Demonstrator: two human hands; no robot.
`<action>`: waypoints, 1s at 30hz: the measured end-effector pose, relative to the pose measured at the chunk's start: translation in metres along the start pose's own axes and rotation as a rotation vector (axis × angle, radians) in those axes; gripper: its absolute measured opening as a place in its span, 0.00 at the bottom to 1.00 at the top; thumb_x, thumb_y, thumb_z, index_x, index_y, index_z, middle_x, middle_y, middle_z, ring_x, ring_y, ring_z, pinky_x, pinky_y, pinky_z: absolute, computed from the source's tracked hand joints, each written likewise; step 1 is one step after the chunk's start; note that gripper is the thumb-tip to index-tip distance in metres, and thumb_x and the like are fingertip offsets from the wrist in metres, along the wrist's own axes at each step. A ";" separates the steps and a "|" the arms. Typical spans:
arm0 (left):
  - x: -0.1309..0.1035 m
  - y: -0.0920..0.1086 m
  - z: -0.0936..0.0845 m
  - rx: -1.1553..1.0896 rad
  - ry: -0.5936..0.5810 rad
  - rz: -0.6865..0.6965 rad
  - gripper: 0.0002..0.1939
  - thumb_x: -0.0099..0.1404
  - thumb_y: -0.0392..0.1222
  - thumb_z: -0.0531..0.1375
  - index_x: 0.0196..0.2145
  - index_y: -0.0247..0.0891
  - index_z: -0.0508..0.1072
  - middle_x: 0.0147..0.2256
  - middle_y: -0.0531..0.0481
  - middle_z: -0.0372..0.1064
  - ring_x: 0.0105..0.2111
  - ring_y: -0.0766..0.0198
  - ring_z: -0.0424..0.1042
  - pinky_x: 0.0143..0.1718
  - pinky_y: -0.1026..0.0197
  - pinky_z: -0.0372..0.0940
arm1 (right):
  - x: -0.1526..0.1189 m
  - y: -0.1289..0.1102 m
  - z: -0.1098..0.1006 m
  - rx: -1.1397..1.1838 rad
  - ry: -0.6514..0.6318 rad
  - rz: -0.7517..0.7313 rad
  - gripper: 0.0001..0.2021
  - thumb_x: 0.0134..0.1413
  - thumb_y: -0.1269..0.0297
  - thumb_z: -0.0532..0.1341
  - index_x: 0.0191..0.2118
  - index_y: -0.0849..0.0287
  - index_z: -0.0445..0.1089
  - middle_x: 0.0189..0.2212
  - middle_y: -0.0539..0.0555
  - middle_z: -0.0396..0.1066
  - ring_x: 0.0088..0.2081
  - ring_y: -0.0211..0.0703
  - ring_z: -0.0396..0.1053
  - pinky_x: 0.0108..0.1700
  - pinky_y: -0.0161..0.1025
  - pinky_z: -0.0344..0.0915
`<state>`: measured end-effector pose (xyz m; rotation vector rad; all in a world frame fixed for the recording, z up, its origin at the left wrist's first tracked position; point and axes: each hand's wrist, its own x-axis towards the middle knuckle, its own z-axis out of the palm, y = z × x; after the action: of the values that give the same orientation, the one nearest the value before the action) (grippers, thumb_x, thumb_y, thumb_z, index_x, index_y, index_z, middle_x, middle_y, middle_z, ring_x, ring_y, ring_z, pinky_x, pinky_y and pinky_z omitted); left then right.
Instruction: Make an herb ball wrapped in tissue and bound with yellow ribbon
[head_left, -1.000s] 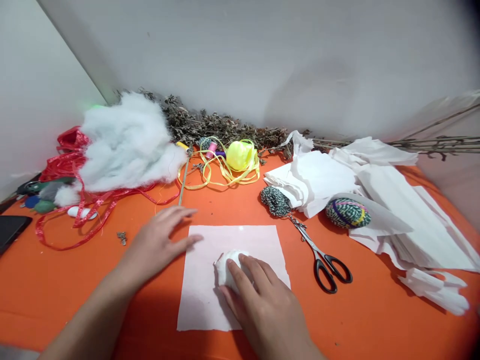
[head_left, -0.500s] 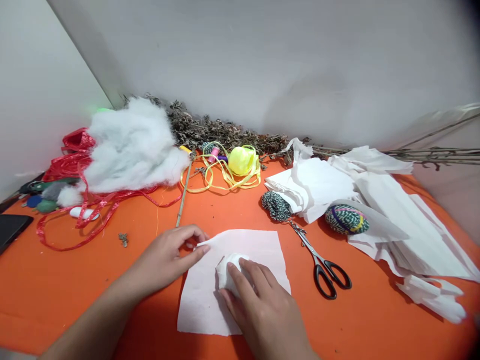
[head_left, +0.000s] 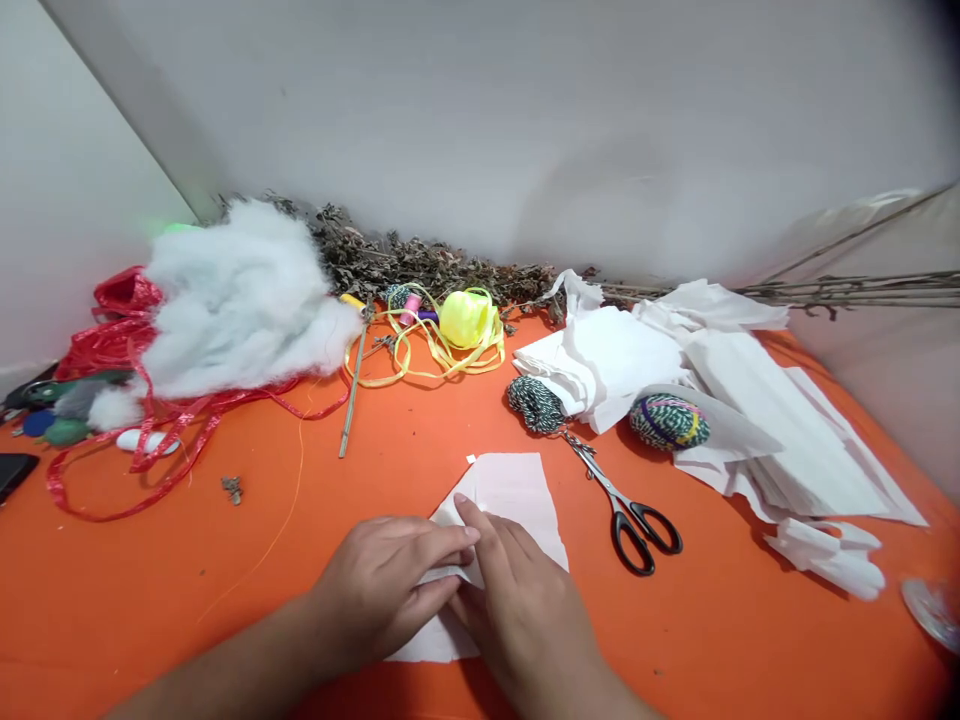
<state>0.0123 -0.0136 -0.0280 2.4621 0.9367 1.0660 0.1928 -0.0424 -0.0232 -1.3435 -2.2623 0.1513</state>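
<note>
A white square sheet (head_left: 525,490) lies on the orange table near the front middle, its upper left part folded inward over the white bundle, which is now hidden. My left hand (head_left: 390,580) holds the folded part of the sheet between thumb and fingers. From the right, my right hand (head_left: 517,590) presses on the fold, its fingers meeting those of my left hand. Black-handled scissors (head_left: 626,510) lie to the right of the sheet, beside a dark speckled yarn bundle (head_left: 535,404).
White fluffy stuffing (head_left: 244,300) and red ribbon (head_left: 127,295) lie at the left. Yellow ribbon (head_left: 466,320) and dried stems (head_left: 420,262) are at the back. White sheets (head_left: 622,355) and a wrapped yarn ball (head_left: 667,421) lie at the right.
My left hand has moved right with the sheet's upper left corner, folding it over the bundle. My right hand still lies there, now against my left. The view has shifted slightly.
</note>
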 end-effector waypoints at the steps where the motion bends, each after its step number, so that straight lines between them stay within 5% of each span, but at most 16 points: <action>1: 0.000 0.000 0.001 -0.013 0.004 -0.009 0.17 0.67 0.37 0.58 0.53 0.39 0.64 0.34 0.51 0.81 0.31 0.64 0.80 0.33 0.65 0.71 | 0.000 0.000 0.000 0.002 0.003 0.007 0.19 0.70 0.59 0.47 0.59 0.63 0.57 0.39 0.61 0.77 0.41 0.53 0.76 0.36 0.44 0.76; 5: 0.001 -0.001 0.001 -0.011 -0.029 -0.022 0.22 0.69 0.39 0.58 0.59 0.38 0.60 0.35 0.50 0.81 0.33 0.63 0.80 0.36 0.63 0.72 | -0.002 0.000 -0.001 0.028 -0.011 0.033 0.13 0.66 0.65 0.51 0.53 0.62 0.59 0.38 0.61 0.76 0.39 0.53 0.75 0.33 0.44 0.75; 10: 0.004 0.002 -0.006 -0.048 -0.144 -0.027 0.32 0.68 0.58 0.55 0.61 0.37 0.57 0.41 0.43 0.80 0.38 0.57 0.79 0.38 0.58 0.72 | -0.002 0.001 -0.004 0.092 -0.068 0.064 0.18 0.53 0.75 0.58 0.50 0.59 0.59 0.37 0.57 0.75 0.37 0.52 0.74 0.31 0.43 0.74; 13: 0.005 0.004 -0.007 -0.067 -0.195 -0.087 0.21 0.71 0.44 0.53 0.60 0.39 0.58 0.43 0.44 0.79 0.41 0.59 0.77 0.41 0.57 0.71 | -0.001 0.001 -0.003 0.118 -0.080 0.090 0.22 0.46 0.78 0.62 0.48 0.58 0.60 0.38 0.56 0.75 0.38 0.52 0.74 0.34 0.44 0.75; 16: 0.003 0.003 -0.004 -0.051 -0.177 -0.139 0.24 0.67 0.33 0.55 0.59 0.42 0.59 0.43 0.47 0.78 0.40 0.61 0.76 0.43 0.59 0.70 | 0.000 0.002 -0.004 0.161 -0.100 0.103 0.25 0.45 0.78 0.66 0.50 0.59 0.61 0.40 0.57 0.75 0.41 0.54 0.74 0.38 0.46 0.75; 21: 0.003 0.000 -0.001 -0.082 -0.230 -0.134 0.35 0.65 0.35 0.60 0.65 0.45 0.51 0.43 0.50 0.79 0.42 0.58 0.74 0.43 0.57 0.69 | 0.008 0.015 -0.026 0.467 -0.251 0.174 0.31 0.46 0.66 0.73 0.56 0.53 0.63 0.48 0.54 0.73 0.47 0.49 0.72 0.48 0.44 0.71; 23: 0.002 -0.001 -0.001 -0.099 -0.240 -0.128 0.38 0.65 0.35 0.61 0.67 0.46 0.47 0.42 0.52 0.79 0.41 0.57 0.73 0.43 0.56 0.68 | 0.011 0.021 -0.036 0.565 -0.278 0.212 0.24 0.48 0.61 0.72 0.52 0.51 0.69 0.49 0.53 0.72 0.49 0.47 0.71 0.51 0.43 0.69; 26: 0.000 -0.002 0.001 -0.085 -0.225 -0.092 0.39 0.66 0.35 0.60 0.68 0.45 0.45 0.43 0.50 0.80 0.41 0.58 0.73 0.43 0.57 0.68 | 0.013 0.030 -0.043 0.554 -0.260 0.269 0.09 0.60 0.64 0.63 0.46 0.50 0.75 0.46 0.53 0.72 0.46 0.45 0.71 0.48 0.42 0.69; 30: -0.002 -0.002 0.002 -0.075 -0.206 -0.070 0.37 0.66 0.34 0.61 0.67 0.43 0.49 0.43 0.49 0.79 0.41 0.59 0.73 0.43 0.57 0.68 | 0.011 0.037 -0.043 0.508 -0.315 0.311 0.12 0.61 0.70 0.61 0.46 0.49 0.76 0.37 0.51 0.73 0.40 0.43 0.72 0.42 0.40 0.69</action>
<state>0.0123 -0.0134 -0.0310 2.4034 0.8945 0.7923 0.2380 -0.0212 0.0056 -1.4409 -2.0273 1.0335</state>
